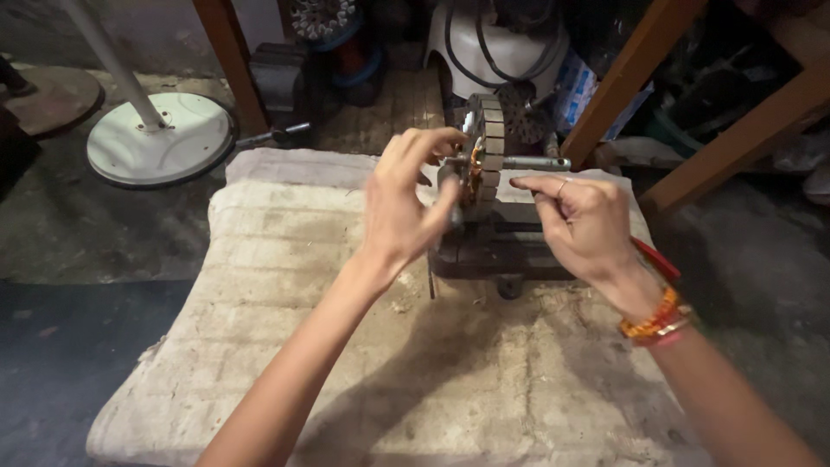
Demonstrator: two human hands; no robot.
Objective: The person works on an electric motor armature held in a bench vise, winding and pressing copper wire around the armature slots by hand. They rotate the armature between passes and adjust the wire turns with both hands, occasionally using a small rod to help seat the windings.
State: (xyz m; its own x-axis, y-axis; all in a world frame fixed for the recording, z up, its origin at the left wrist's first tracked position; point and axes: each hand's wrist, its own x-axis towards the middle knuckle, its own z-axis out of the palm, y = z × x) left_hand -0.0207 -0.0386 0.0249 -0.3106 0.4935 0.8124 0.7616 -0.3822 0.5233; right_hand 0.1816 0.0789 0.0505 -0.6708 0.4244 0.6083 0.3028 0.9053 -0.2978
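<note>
A round motor stator with pale laminations and copper windings stands upright, clamped in a dark bench vise on a folded off-white cloth. My left hand reaches to the stator's left face, fingers curled around its edge and thumb near the windings. My right hand, with a ring and orange bangles at the wrist, hovers just right of the stator, fingers pinched together as if on a thin wire that is too fine to see. The vise's metal bar pokes out above it.
A white round fan base with its pole stands on the floor at the back left. Wooden legs cross at the back right. A white fan housing and another wound stator sit behind the vise.
</note>
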